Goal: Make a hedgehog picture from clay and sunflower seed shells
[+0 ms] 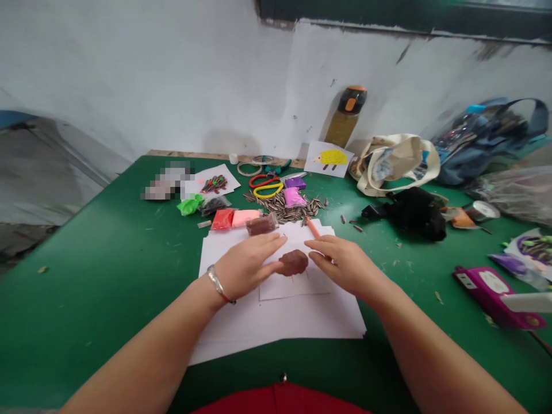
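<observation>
Left hand (245, 265), fingers pressed together, flat on paper (276, 328), right hand (345, 265), fingers loosely together, just beside brown clay lump (294, 263) at frame center

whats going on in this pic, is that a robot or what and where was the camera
No robot here: these are a person's two bare hands, filmed by one camera worn on the head, looking forward and down. The left hand and right hand rest on white paper, either side of a lump of brown clay. Neither clearly grips anything, though an orange pencil lies by the right hand. The green table also holds sunflower seeds, scissors and a yellow hedgehog drawing.
</observation>
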The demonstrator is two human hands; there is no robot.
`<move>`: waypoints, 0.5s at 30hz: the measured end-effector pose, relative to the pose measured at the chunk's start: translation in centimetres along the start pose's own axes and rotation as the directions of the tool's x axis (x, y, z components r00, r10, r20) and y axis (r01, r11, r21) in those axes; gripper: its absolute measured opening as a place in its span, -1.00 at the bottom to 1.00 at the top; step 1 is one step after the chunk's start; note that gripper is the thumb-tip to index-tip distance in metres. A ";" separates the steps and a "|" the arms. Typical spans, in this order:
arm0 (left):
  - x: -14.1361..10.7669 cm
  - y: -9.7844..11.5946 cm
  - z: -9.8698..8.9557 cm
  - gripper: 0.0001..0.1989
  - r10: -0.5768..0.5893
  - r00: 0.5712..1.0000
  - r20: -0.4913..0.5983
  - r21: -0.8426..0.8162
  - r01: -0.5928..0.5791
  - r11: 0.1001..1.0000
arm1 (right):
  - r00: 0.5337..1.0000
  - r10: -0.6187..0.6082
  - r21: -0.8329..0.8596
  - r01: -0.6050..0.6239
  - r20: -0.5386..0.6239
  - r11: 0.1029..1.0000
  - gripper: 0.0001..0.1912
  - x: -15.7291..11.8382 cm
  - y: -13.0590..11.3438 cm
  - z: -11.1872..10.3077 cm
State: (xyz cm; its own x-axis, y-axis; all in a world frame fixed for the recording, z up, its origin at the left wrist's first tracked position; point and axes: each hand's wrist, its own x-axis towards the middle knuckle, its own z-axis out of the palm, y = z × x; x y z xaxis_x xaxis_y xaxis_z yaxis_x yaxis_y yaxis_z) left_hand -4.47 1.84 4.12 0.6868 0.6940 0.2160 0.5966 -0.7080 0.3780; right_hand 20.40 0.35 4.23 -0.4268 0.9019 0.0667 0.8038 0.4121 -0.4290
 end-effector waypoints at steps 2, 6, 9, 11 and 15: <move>0.2 -0.4 -0.4 -0.61 0.000 0.979 -0.205 0.050 0.011 0.999 | 1.000 0.008 0.026 -0.007 -0.014 1.000 -0.72 0.8 -0.2 0.0; 1.1 -2.3 -0.2 -0.57 -0.153 0.927 -0.343 0.141 0.212 0.967 | 0.999 0.023 0.143 -0.017 -0.038 0.990 -0.68 3.7 -1.0 0.6; 1.6 -3.6 0.5 -0.53 -0.295 0.921 -0.254 0.141 0.337 0.931 | 0.989 0.090 0.247 -0.059 -0.119 0.967 -0.66 6.1 -1.6 1.7; 1.7 -3.9 0.7 -0.59 -0.304 0.928 -0.215 0.139 0.337 0.931 | 0.985 0.118 0.311 -0.075 -0.122 0.947 -0.67 7.2 -2.0 2.6; 1.6 -3.5 0.5 -0.71 -0.289 0.932 -0.217 0.082 0.313 0.946 | 0.977 0.149 0.392 -0.079 -0.152 0.916 -0.69 7.9 -2.3 3.8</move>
State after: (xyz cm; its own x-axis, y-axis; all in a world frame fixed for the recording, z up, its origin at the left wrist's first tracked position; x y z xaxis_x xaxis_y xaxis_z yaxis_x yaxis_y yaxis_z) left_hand -5.29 5.42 2.72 0.3774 0.8802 0.2878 0.8133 -0.4637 0.3516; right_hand 13.63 6.04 2.29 -0.2342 0.9623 0.1381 0.6076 0.2558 -0.7519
